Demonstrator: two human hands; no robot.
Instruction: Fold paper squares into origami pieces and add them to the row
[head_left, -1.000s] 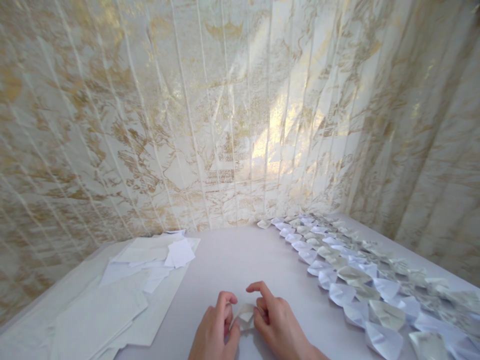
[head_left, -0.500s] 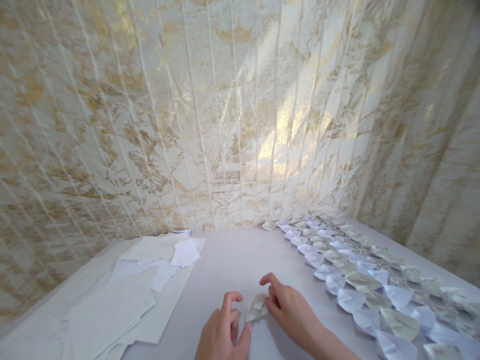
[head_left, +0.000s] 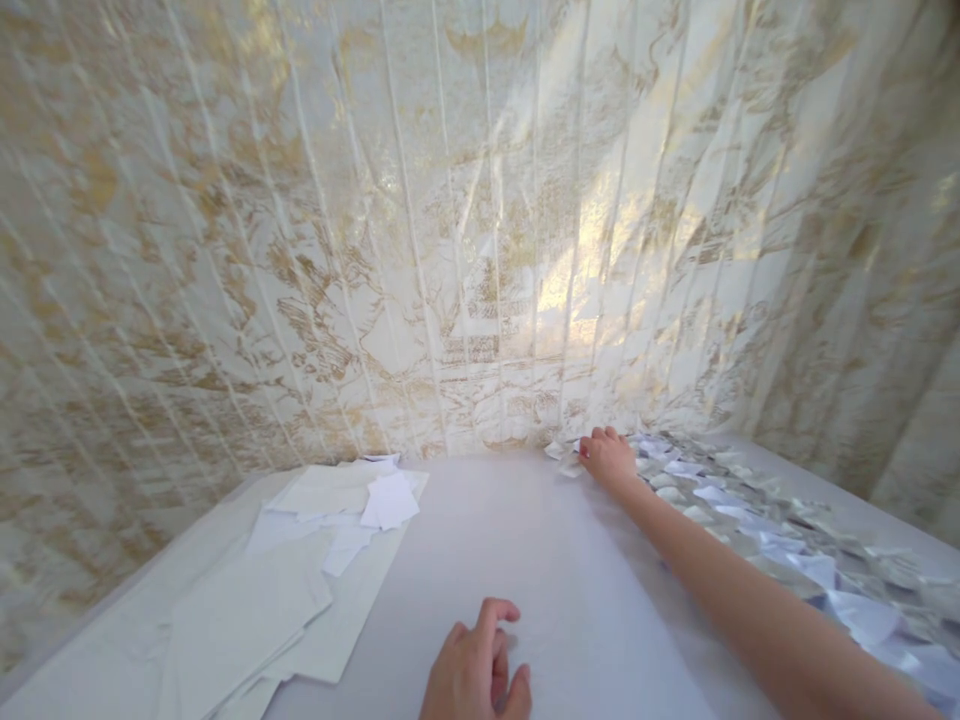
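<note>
My left hand (head_left: 480, 668) rests low at the front of the table, empty, with its bent index finger and thumb apart. My right hand (head_left: 609, 458) is stretched out to the back of the table, at the far left end of the rows of folded papers (head_left: 682, 468). Its fingers are closed on a small folded paper piece (head_left: 571, 464), whose pale edge shows left of the fingertips. The hand itself hides part of that piece and some neighbouring papers.
On the left lie loose stacks of white paper sheets (head_left: 247, 610), with small cut pieces (head_left: 390, 500) on top. A white and gold patterned curtain (head_left: 450, 250) hangs right behind the table (head_left: 480, 540). Folded papers cover the right side beneath my right forearm.
My right hand has gone from the front middle to the far back right, taking the folded paper piece out of my left hand's reach. My left hand stays low, now empty.
</note>
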